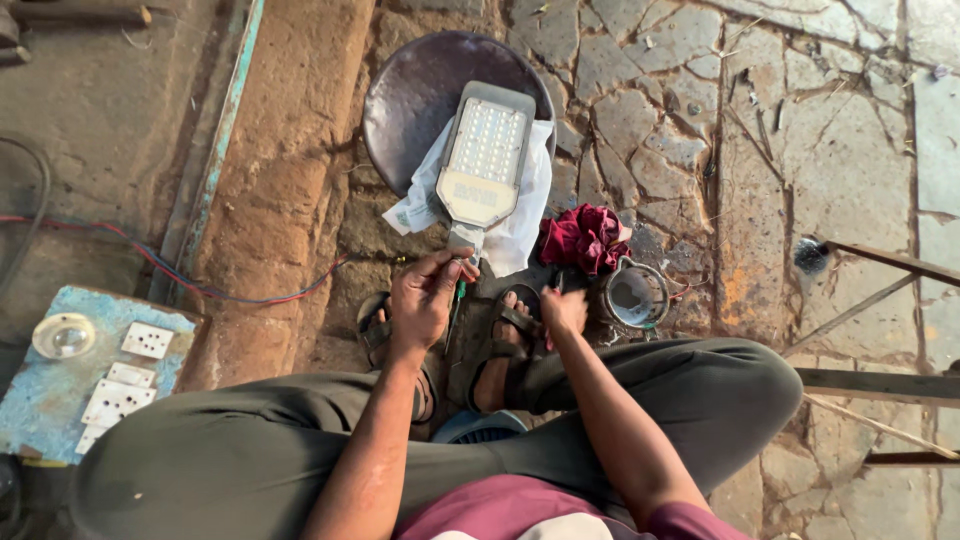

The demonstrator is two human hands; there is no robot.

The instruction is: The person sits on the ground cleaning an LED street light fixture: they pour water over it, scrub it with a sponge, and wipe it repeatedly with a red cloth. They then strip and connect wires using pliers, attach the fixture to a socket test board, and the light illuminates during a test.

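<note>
A grey LED street lamp (485,155) lies face up on a white wrapper (525,225) on a round dark stool (410,90). My left hand (425,300) is at the lamp's mounting neck (464,238), fingers closed on a green-handled screwdriver (458,298) whose shaft points back toward me. My right hand (562,312) hangs low over the ground beside my sandalled feet (505,345), fingers curled downward. Whether it holds anything is hidden.
A crumpled red cloth (585,238) and a small round metal housing (635,295) lie right of the stool. At left is a blue board (60,400) with white sockets (148,340). Red and blue wires (200,285) cross the ground. Metal bars (880,385) stand at right.
</note>
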